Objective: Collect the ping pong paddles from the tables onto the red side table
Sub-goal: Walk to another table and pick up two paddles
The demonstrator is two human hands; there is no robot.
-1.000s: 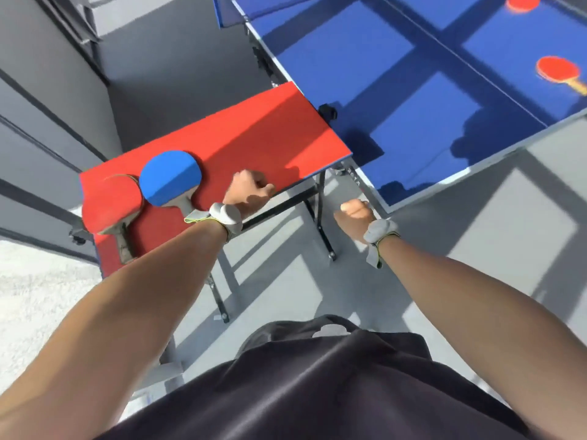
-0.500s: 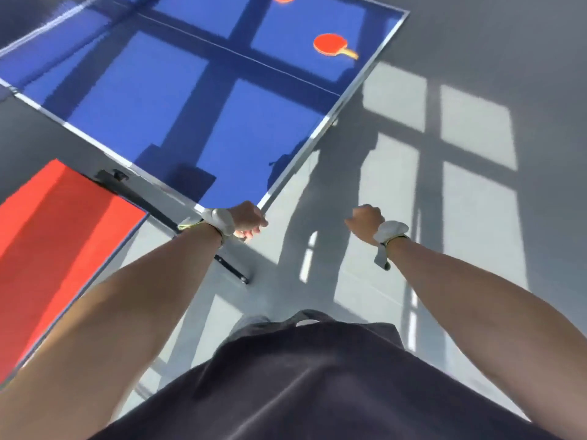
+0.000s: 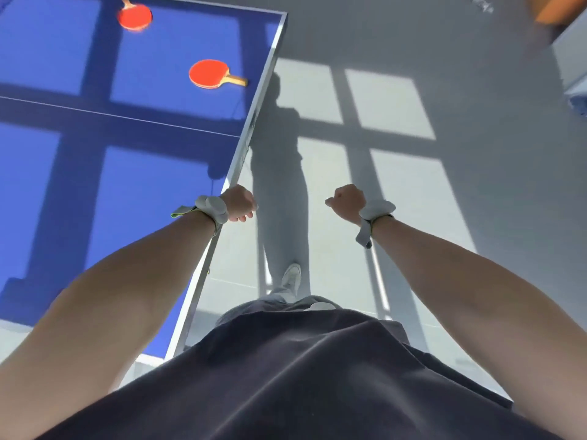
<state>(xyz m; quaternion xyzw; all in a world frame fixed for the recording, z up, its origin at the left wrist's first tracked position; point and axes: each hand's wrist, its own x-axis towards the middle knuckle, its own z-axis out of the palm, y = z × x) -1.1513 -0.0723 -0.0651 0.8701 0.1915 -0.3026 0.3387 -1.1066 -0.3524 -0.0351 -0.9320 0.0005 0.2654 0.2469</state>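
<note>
Two red ping pong paddles lie on the blue table [image 3: 63, 192]. The nearer paddle [image 3: 209, 73] is close to the table's right edge, its wooden handle pointing right. The farther paddle [image 3: 135, 15] lies at the top of the view, handle pointing away. My left hand [image 3: 239, 204] hangs over the table's right edge with fingers curled, holding nothing. My right hand [image 3: 347, 201] is out over the floor, fingers curled into a fist, also holding nothing. The red side table is out of view.
The table's white right edge [image 3: 251, 122] runs diagonally from top to bottom left. Grey floor [image 3: 413, 154] with sunlit window patches lies to the right. A white cabinet [image 3: 571, 58] and something orange [image 3: 552, 7] stand at the far right top.
The view has swung away from the red side table, which has left the frame. The blue table's end and its two red paddles are closer. Both hands stay curled and hold nothing.
</note>
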